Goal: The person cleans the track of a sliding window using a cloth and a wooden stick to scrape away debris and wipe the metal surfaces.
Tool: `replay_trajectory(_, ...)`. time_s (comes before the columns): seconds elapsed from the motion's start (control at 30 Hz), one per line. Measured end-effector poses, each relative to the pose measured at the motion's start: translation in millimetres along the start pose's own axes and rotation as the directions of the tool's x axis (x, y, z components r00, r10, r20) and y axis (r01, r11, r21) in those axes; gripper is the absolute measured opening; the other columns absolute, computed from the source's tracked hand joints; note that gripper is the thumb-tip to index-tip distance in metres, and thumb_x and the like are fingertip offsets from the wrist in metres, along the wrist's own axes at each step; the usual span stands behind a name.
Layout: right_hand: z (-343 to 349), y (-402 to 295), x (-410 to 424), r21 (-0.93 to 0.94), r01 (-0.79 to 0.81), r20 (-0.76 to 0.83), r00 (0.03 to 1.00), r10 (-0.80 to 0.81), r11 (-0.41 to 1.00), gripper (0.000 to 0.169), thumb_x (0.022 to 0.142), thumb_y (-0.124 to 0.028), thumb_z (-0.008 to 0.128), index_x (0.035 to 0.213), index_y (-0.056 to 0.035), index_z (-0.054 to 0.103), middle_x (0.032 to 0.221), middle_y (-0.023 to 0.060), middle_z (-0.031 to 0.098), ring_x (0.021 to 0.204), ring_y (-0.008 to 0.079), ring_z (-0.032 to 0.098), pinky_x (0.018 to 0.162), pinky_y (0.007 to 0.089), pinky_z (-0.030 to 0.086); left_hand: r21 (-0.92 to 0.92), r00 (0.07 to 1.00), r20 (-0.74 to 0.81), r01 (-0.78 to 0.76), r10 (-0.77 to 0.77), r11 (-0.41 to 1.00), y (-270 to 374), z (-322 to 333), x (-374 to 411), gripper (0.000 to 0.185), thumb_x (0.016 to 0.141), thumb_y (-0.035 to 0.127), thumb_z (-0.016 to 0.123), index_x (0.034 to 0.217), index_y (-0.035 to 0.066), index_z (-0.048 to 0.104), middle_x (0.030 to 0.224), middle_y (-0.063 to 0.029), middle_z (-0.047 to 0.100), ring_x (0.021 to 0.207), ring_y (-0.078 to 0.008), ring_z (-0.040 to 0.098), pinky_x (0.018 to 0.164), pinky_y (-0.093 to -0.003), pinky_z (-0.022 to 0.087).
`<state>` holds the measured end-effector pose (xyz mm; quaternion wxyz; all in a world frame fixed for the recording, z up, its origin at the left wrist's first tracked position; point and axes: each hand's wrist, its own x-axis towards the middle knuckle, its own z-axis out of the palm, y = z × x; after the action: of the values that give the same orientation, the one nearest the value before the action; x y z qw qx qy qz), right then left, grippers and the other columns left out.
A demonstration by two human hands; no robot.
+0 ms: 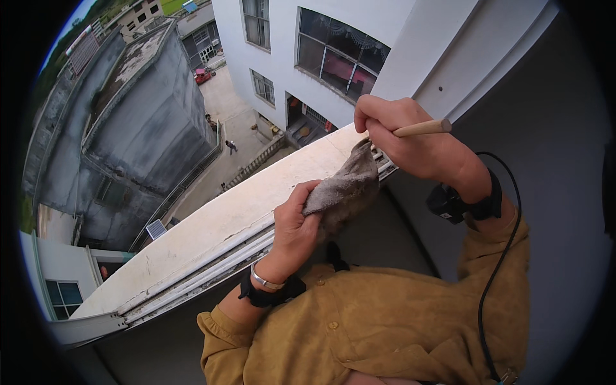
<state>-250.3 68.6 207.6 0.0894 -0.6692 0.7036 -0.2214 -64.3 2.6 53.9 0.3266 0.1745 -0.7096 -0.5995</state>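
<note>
My left hand (296, 226) grips one end of a dirty grey cloth (344, 190) above the white window track (202, 274). Farther right, my right hand (399, 127) is closed around a round wooden stick (423, 127), whose blunt end points to the right. The other end of the stick is hidden by my fingers and the cloth. The cloth's upper tip lies just under my right hand, at the track; whether those fingers also pinch it, I cannot tell.
A pale outer ledge (216, 207) runs beside the track, with a steep drop to a paved yard (240, 130) beyond. A person (231, 146) is down there. A white building wall (288, 29) rises opposite. A black cable (495, 269) hangs along my right arm.
</note>
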Motion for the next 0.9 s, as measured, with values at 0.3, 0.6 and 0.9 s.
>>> replay_trajectory(0.3, 81, -19, -6, 0.776, -0.213, 0.303, 0.951, -0.055, 0.593, 0.012, 0.089, -0.005, 0.040, 0.088, -0.0018, 0.052, 0.059, -0.0023, 0.042, 0.055, 0.0061, 0.040, 0.050, 0.0233, 0.033, 0.137, 0.983, 0.051, 0.169, -0.178, 0.976, 65, -100, -54, 0.030, 0.075, -0.004, 0.059, 0.105, -0.004, 0.059, 0.088, -0.0071, 0.067, 0.082, -0.0105, 0.061, 0.075, -0.0239, 0.048)
replay_trajectory(0.6, 92, 22, -12, 0.638, -0.294, 0.433, 0.901, -0.016, 0.712, 0.012, 0.084, -0.006, 0.041, 0.083, -0.0006, 0.053, 0.059, -0.0004, 0.043, 0.056, 0.0080, 0.040, 0.054, 0.0254, 0.036, 0.406, 0.980, 0.137, 0.078, -0.145, 0.910, 26, -71, -61, 0.032, 0.072, -0.007, 0.062, 0.104, 0.000, 0.060, 0.085, -0.0162, 0.066, 0.077, -0.0282, 0.066, 0.070, -0.0298, 0.051)
replay_trajectory(0.9, 62, 60, -22, 0.136, -0.091, 0.289, 0.956, 0.048, 0.986, 0.005, 0.082, -0.003, 0.047, 0.081, -0.0014, 0.052, 0.056, 0.0104, 0.050, 0.056, 0.0234, 0.053, 0.053, 0.0348, 0.040, 0.329, 0.960, 0.261, 0.007, -0.098, 0.944, 1, -17, -52, 0.049, 0.075, 0.001, 0.067, 0.122, 0.001, 0.052, 0.105, -0.0209, 0.063, 0.096, -0.0339, 0.063, 0.081, -0.0344, 0.050)
